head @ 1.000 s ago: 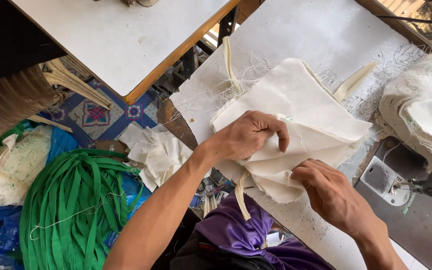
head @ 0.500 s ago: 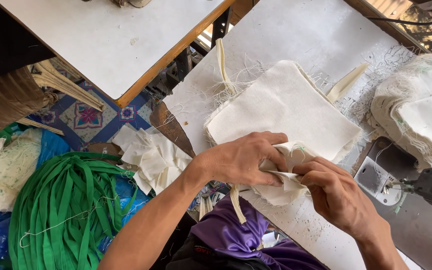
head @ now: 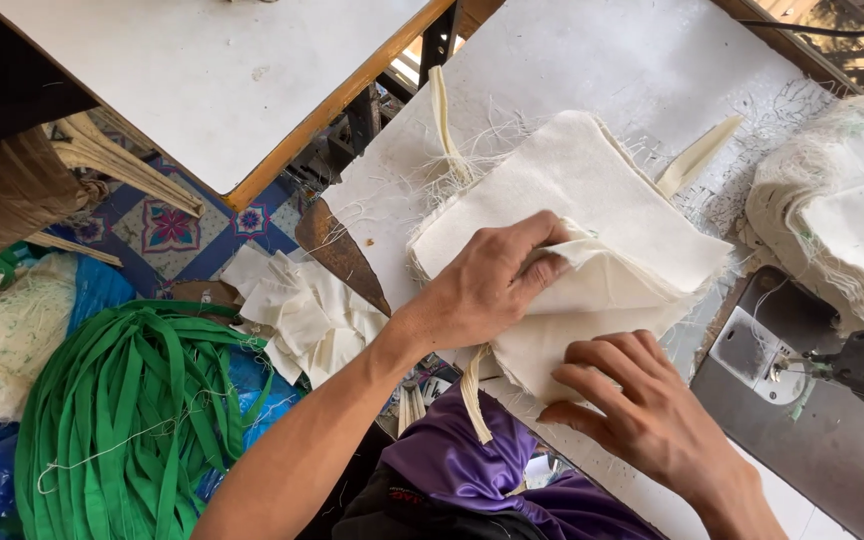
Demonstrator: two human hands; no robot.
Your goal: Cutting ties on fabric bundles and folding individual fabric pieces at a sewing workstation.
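Near the frame's centre, the left hand [head: 487, 285] pinches the folded top layers of a cream cloth stack [head: 592, 215]; the right hand [head: 642, 410] lies flat, fingers spread, on its lower edge. Cloth looks light, limp, fraying; best held by folded corners. Sewing machine [head: 852, 365] sits at right.

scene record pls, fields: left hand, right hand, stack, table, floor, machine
left hand: left hand pinches up top layers of the cloth stack
right hand: right hand flat on stack's near edge
stack: cream fabric pieces, frayed edges, on white table
floor: green strap bundle, cream scraps
machine: sewing machine at right edge
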